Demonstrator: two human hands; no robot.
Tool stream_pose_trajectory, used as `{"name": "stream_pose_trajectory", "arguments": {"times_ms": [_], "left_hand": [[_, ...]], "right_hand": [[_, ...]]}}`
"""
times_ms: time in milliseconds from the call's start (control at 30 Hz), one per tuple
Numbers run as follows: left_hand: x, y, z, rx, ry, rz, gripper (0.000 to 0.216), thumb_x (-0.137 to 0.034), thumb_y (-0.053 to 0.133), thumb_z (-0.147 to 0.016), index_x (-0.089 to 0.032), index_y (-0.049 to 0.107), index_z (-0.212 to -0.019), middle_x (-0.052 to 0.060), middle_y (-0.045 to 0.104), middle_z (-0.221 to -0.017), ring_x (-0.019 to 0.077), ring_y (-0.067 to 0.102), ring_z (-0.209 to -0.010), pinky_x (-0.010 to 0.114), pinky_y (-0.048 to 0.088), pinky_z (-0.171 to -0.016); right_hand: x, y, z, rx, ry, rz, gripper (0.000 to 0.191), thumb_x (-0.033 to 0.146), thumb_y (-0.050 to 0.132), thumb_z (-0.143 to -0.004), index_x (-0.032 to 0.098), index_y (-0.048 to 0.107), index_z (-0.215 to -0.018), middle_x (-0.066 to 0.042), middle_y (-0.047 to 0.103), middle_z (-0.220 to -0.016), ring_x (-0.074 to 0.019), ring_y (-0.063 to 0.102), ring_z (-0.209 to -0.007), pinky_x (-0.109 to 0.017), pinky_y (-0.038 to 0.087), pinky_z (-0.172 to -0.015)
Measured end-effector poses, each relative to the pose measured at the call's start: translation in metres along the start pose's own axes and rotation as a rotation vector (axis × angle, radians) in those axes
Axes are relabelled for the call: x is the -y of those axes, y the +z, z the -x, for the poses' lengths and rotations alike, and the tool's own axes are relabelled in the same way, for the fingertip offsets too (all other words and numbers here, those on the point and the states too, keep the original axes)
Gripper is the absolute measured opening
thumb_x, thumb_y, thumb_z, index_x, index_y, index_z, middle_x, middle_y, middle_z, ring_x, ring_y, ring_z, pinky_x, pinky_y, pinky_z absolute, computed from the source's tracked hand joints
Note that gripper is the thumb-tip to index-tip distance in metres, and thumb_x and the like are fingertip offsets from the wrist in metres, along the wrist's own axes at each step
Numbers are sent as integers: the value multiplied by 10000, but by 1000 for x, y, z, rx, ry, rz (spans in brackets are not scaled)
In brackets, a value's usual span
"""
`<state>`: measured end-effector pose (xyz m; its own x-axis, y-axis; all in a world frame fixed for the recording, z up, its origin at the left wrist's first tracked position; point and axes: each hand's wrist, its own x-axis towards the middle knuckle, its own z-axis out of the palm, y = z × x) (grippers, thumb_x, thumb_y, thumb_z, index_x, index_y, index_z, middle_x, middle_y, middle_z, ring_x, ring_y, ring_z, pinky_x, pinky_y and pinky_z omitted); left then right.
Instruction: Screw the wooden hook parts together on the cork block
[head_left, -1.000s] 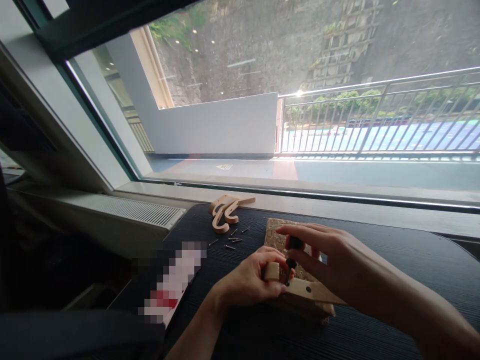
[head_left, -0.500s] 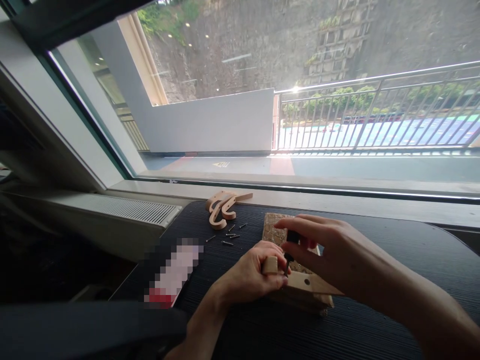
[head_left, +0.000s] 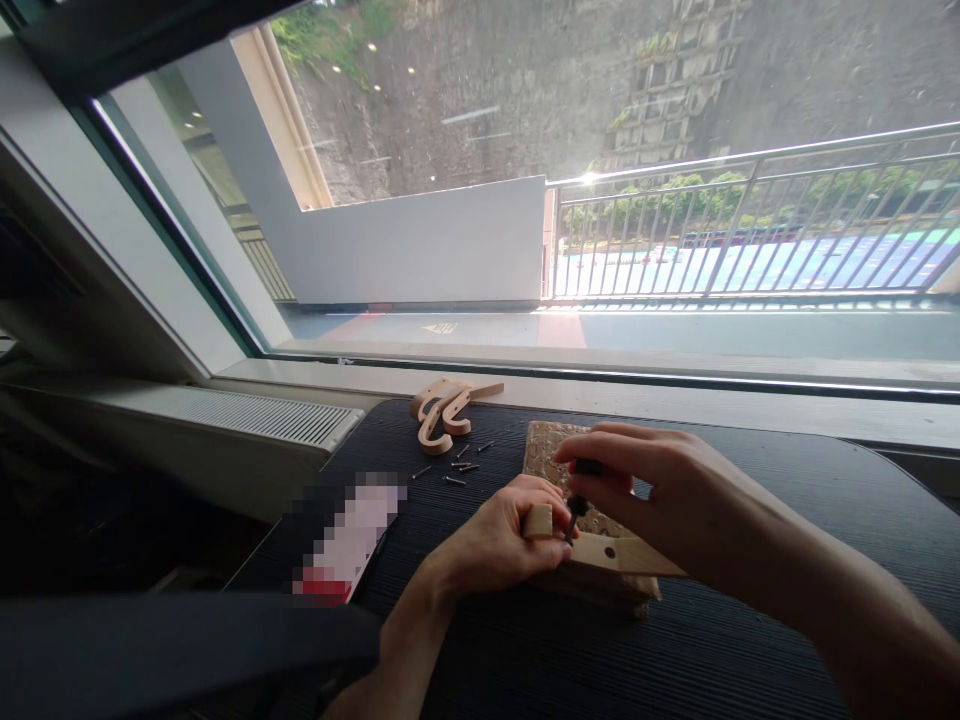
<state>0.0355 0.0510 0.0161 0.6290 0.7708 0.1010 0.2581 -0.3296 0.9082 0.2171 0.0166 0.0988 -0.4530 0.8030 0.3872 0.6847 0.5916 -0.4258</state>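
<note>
My left hand [head_left: 504,535] is closed around the curved end of a wooden hook [head_left: 624,553], whose blunt tip pokes out between thumb and fingers. The hook's flat shank, with a dark hole in it, points right over a worn brown block [head_left: 551,447]. In my right hand [head_left: 660,490] is a short screwdriver with a dark handle [head_left: 583,468], pinched from above. The screwdriver's shaft points down to the hook beside my left thumb. Whether a screw sits under its tip, I cannot tell.
Several wooden hooks [head_left: 444,412] lie at the back of the black table [head_left: 757,500], with several loose screws [head_left: 463,466] in front. A blurred-out pink and red item [head_left: 352,540] lies at the left. Behind stand a window sill [head_left: 675,403] and a radiator [head_left: 255,415].
My right fingers have shifted slightly around the screwdriver handle, which appears turned a little. My left hand keeps its hold on the hook. The whole view has shifted very slightly.
</note>
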Motion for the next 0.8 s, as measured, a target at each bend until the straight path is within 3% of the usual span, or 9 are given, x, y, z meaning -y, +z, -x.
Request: {"name": "stream_pose_trajectory", "arguments": {"times_ms": [167,433,533,800], "left_hand": [[3,1,1,2,-11,-8,48,-181,659,-700,-162,661,-744,28,610,-863,173,563,-907,263,457,-830],[-2,2,0,-18,-1,-4,55,-138,658,-688,-159,636,-734,21,589,-897,151,546,-875,254,433,-845],[-1,1,0,-18,10,-7,31,-147,654,-695,-159,630,-709,26,593,-897,159,550,-885,262,432,-849],[0,2,0,-11,28,-18,39,-131,662,-692,-156,646,-717,38,602,-890,178,556,-942,272,426,-872]], "right_hand": [[2,6,-4,-7,-21,18,213,258,491,-887,231,672,-997,-42,676,-932,-127,601,-749,-226,446,-657],[6,5,4,9,-44,91,349,206,472,-882,277,584,-1206,-51,631,-1150,-168,605,-942,-273,470,-790],[4,3,4,-1,-57,102,338,210,471,-889,266,594,-1199,-53,654,-1126,-179,605,-975,-281,469,-811],[-3,7,-5,-40,-8,108,245,263,502,-887,220,656,-1073,-38,691,-943,-146,623,-786,-246,458,-676]]}}
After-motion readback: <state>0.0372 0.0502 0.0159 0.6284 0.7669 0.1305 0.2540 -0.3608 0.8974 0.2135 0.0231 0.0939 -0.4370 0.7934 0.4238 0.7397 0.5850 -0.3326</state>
